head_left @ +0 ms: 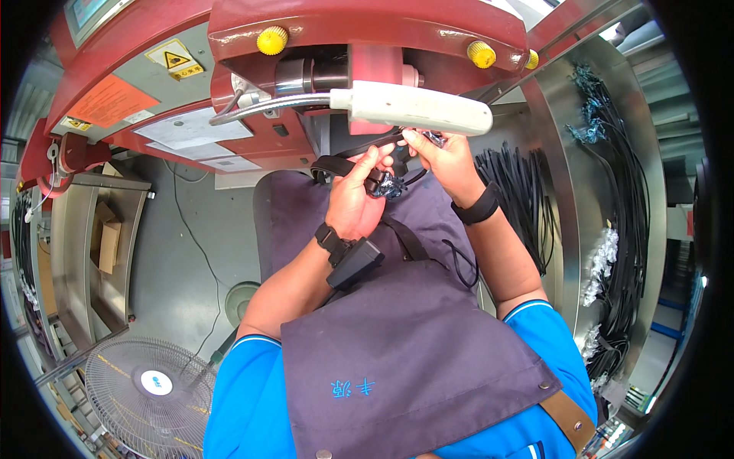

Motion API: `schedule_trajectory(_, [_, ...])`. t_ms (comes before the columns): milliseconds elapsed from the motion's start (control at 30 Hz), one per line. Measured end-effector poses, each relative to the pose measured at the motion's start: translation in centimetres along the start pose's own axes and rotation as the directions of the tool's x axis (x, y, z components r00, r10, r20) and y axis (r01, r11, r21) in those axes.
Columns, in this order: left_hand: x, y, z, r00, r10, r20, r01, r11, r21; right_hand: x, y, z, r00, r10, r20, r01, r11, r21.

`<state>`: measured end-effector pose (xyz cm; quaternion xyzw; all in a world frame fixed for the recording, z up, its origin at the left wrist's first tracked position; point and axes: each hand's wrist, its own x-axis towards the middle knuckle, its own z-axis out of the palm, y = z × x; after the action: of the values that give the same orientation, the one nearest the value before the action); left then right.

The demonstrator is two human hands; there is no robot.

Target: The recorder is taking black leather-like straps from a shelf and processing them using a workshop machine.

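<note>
My left hand (354, 196) is closed round a black belt (330, 165), which loops out past its thumb. Against its fingers sits a dark, shiny bundle in clear plastic (388, 187), probably the wrapped buckle end. My right hand (451, 167) pinches the same strap a little higher, thumb on top, with another bit of clear plastic by its fingers. Whether one belt or two lie between the hands I cannot tell. Both hands are just below a white lamp head (420, 107) on a bendable metal neck, in front of a red machine (367, 24).
Many black belts (520, 199) hang at the right, beside a metal trough (569, 222) holding more with plastic-wrapped ends. A floor fan (145, 405) stands at lower left, near a metal shelf (126, 252) with a carton. A purple apron (397, 344) covers my lap.
</note>
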<state>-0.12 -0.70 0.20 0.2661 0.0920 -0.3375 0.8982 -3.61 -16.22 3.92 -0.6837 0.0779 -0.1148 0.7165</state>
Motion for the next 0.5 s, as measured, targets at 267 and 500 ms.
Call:
schedule_trajectory(267, [0.16, 0.22, 0.04, 0.999, -0.002, -0.033, 0.001, 1.000, -0.025, 0.55, 0.32, 0.04, 0.999, 0.052, -0.011, -0.052, 0.999, -0.011])
schedule_trajectory(500, [0.13, 0.43, 0.42, 0.999, -0.013, -0.045, 0.012, 1.000, -0.023, 0.78, 0.80, 0.37, 0.999, -0.025, -0.040, 0.026, 0.999, 0.029])
